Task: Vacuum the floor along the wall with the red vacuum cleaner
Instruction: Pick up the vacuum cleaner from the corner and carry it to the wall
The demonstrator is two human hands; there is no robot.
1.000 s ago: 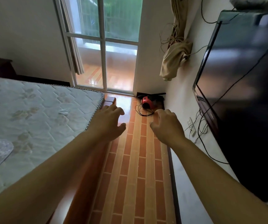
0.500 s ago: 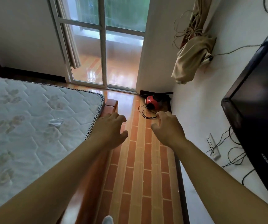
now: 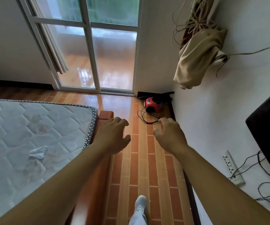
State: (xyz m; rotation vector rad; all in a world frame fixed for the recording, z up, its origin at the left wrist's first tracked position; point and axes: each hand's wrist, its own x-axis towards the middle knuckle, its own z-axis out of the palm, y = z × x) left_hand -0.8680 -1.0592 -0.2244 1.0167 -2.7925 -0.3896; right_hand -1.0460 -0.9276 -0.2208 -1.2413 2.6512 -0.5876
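Red vacuum cleaner [image 3: 152,106] sits in the corner ahead of left hand [image 3: 113,135] and right hand [image 3: 170,135], both loosely spread.

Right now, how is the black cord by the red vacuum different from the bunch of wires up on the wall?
The black cord is dark; the wire bundle is mostly pale. The cord lies on the floor in loose loops by the red vacuum cleaner; the bundle hangs on the wall above a tan cloth. The cord looks like one strand; the bundle has many. Both curl loosely.
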